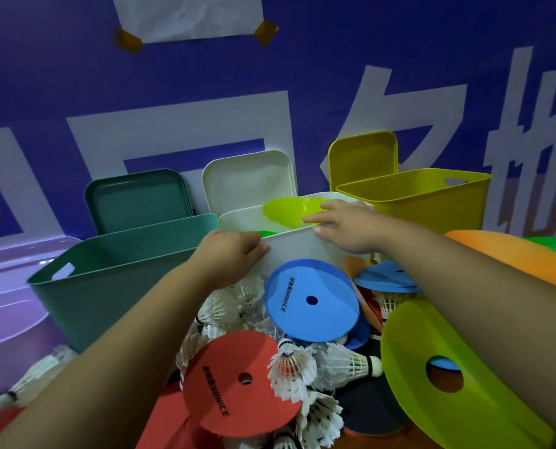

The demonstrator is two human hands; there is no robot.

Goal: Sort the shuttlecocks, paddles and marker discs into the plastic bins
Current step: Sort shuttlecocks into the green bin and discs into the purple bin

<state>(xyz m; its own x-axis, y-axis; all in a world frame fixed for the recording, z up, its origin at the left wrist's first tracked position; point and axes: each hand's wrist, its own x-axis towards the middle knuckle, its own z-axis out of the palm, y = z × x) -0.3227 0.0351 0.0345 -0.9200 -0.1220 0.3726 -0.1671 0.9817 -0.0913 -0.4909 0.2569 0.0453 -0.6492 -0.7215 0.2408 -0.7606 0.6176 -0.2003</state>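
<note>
My right hand (344, 226) holds a lime-green marker disc (288, 209) over the white bin (299, 247), fingers curled on the disc's near edge. My left hand (234, 254) grips the white bin's front rim at its left corner. A green disc (265, 234) lies inside the bin. In front of the bin is a heap: a blue disc (309, 299), a red disc (237, 384), a large lime disc (448, 377), an orange disc (510, 257), several white shuttlecocks (293, 367) and a dark paddle (367, 406) partly buried.
A teal bin (108, 286) stands left of the white one, a yellow bin (425, 196) right. Their lids (137, 199) lean on the blue banner wall behind. A purple container (7, 303) is at far left. More blue discs (387, 280) lie under my right forearm.
</note>
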